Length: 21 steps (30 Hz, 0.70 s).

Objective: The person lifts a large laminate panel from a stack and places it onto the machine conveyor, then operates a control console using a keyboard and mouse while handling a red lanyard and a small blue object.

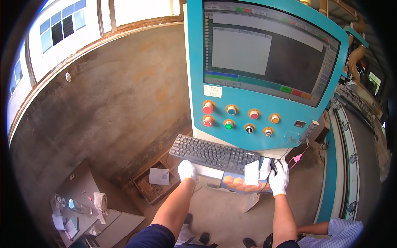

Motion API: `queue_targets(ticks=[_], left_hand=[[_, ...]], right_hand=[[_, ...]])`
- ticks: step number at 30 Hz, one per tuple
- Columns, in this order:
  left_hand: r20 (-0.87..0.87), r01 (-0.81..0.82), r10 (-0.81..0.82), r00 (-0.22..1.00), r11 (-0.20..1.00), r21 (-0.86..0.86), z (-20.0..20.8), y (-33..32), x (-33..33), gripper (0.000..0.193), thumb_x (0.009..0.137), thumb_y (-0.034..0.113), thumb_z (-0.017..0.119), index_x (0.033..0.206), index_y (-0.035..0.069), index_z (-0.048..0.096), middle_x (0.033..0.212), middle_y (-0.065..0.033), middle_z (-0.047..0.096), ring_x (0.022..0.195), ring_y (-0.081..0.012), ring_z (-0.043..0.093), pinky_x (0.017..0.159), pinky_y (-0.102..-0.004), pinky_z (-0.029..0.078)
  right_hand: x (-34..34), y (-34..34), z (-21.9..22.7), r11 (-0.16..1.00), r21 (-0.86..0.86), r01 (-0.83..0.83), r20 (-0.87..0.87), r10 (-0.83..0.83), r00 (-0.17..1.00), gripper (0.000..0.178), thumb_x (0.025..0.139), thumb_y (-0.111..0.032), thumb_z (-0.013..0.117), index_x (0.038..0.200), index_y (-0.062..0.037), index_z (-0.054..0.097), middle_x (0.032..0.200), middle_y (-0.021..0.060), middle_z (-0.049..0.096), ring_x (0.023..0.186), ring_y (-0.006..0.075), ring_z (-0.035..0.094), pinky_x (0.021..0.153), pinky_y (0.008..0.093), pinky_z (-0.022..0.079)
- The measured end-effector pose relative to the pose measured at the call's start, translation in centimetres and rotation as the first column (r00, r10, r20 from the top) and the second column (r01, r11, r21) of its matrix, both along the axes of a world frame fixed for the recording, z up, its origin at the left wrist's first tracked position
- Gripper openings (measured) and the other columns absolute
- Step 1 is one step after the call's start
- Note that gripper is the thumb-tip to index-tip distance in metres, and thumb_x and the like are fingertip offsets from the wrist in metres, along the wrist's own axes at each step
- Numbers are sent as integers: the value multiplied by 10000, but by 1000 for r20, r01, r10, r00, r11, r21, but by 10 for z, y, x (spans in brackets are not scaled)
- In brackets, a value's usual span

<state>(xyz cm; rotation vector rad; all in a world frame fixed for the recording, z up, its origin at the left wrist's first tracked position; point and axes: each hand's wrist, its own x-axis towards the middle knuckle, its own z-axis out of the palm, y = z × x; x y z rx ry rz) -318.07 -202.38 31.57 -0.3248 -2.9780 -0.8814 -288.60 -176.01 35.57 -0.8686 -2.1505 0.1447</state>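
Both my hands wear white gloves. My left hand (187, 170) is curled closed at the front left of a black keyboard (213, 153); whatever its fingers may grip is hidden. My right hand (280, 177) is closed over a dark computer mouse (273, 165), mostly covered by the glove. Beside it, a white slip of paper (251, 173) and another white item (265, 168) lie on a blue and orange mouse pad (233, 182). Above the keyboard rises a teal control panel (248, 138) with a lit screen (242, 49) and several coloured buttons.
At lower left stands a cabinet (120, 227) with a bottle (78, 206) and papers on it. A wooden box (155, 198) sits by the wall. A striped sleeve (345, 232) of another person shows at lower right. Machine rails (345, 157) run along the right.
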Motion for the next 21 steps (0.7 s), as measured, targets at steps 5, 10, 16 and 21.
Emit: queue_targets(ticks=[5, 10, 16, 21], left_hand=[[9, 10, -10, 1000, 999, -38, -2, 2, -1, 253, 941, 125, 492, 941, -7, 708, 925, -236, 714, 863, -365, 712, 764, -439, 574], [-32, 39, -38, 999, 998, 48, 4, 0, 1, 251, 937, 111, 487, 949, -17, 704, 933, -240, 711, 869, -373, 709, 766, -445, 573], [-16, 15, -15, 1000, 999, 51, 0, 0, 0, 244, 929, 114, 492, 930, -13, 701, 924, -234, 713, 851, -370, 710, 768, -450, 571], [-45, 19, -16, 999, 998, 54, -6, 0, -2, 237, 918, 113, 502, 913, -14, 701, 904, -233, 712, 844, -374, 709, 764, -449, 571]], right_hand=[[-1, -4, 6, 999, -31, 43, 35, -42, 999, 482, 724, -70, 674, 1206, -90, 658, 1323, 168, 571, 1232, 371, 544, 1042, 445, 458], [-2, 1, 4, 1000, -13, 10, 22, -10, 1000, 491, 733, -65, 655, 1224, -84, 647, 1338, 178, 558, 1249, 371, 532, 1047, 442, 456], [-2, -1, 5, 999, -34, 2, 24, -1, 1000, 464, 758, -67, 648, 1222, -90, 648, 1351, 183, 547, 1264, 374, 522, 1052, 447, 453], [-2, -1, 4, 999, -41, 12, 34, -11, 999, 455, 766, -69, 645, 1220, -99, 652, 1360, 185, 541, 1271, 376, 517, 1056, 449, 450]])
